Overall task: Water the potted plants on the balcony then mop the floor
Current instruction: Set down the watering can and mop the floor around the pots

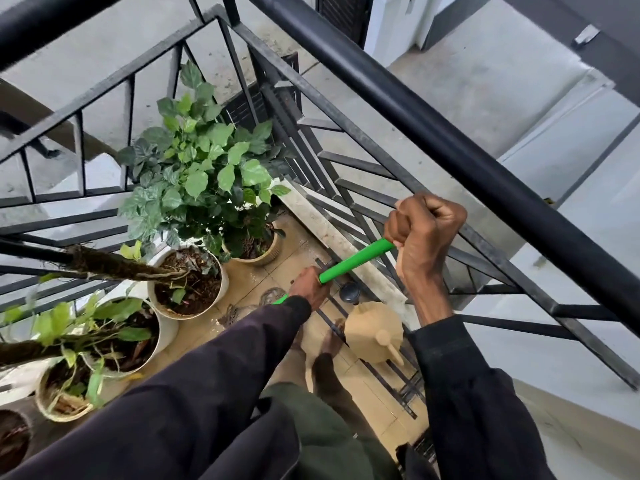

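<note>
- White round pot stands on the balcony floor, filled with dark soil, dry leaves and a thick, rooty stem that leans out to the left.
- A beige ribbed pot just behind it holds soil and the bushy plant, the tallest here, whose green leaves rise in front of the railing bars.
- A second white pot, nearer the camera and just beside the first, holds soil and a trailing plant with pale green leaves.
- A tan pot at lower left holds soil and dry stems. A dark pot in the bottom-left corner shows only soil.
- A beige watering can sits on the floor at the foot of the railing, just beside the person's bare feet; whether it holds water cannot be told.
- The green mop handle slants from upper right to lower left.
- The right hand has its fingers clenched round the handle's top end.
- The left hand is lower down, its fingers wrapped round the shaft.
- The mop's string head lies on the tiles just beyond the left hand, near the first white pot.
- The floor is tan tile, glistening wet around the pots.
- A black metal railing with slanted bars encloses the balcony on two sides, and grey concrete surfaces lie below and beyond it.
</note>
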